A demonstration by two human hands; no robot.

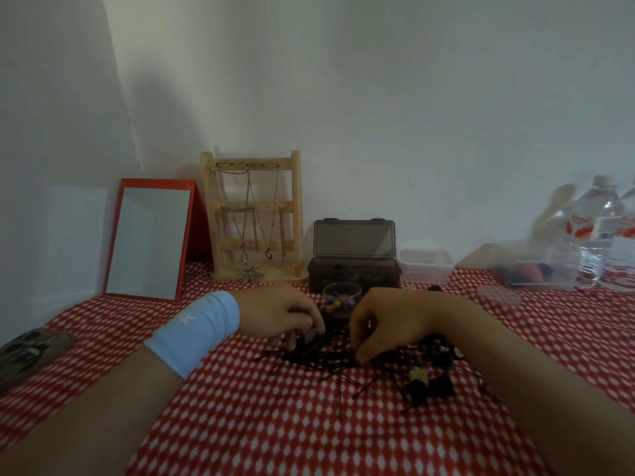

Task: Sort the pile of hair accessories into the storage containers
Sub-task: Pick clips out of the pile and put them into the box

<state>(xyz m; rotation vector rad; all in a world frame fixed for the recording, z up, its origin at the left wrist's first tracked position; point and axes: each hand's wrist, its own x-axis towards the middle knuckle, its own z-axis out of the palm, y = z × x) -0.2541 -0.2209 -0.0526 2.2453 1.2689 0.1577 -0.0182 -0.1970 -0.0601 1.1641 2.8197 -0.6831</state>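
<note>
**Q:** Where is the pile of hair accessories (330, 359)?

**A:** On the bench (240, 413), which is covered by a red cloth with white spots. The pile lies at centre, under both hands. It consists mostly of dark hairpins (309, 360). Dark clips (429, 388) and one yellow clip (417, 374) lie at its near right edge.

**Q:** What is the state of the left hand (281, 314)?

**A:** It carries a light blue wristband (196, 331). The fingers curl downward and the tips touch the far left part of the pile. Blur prevents a reading, so I cannot tell whether they pinch anything.

**Q:** And the right hand (388, 321)?

**A:** The fingers are curled and pressed together. Thumb and fingertips meet on the hairpins and pinch at them.

**Q:** Where are the storage containers?

**A:** A small round clear cup (342, 298) stands just beyond the hands, between them, and holds small coloured pieces. A dark box (354, 274) stands behind the cup with its lid (354, 238) raised upright. A clear rectangular tub (426, 266) stands just to the right of the box. A round clear lid (498, 297) lies flat further right.

**Q:** What other items are there?

**A:** At far left, a red-framed mirror (147, 242) leans back. Beside it stands a wooden stand (254, 218) hung with necklaces. At far right are water bottles (598, 235) and a clear tray (543, 269) with coloured contents, both blurred.
</note>
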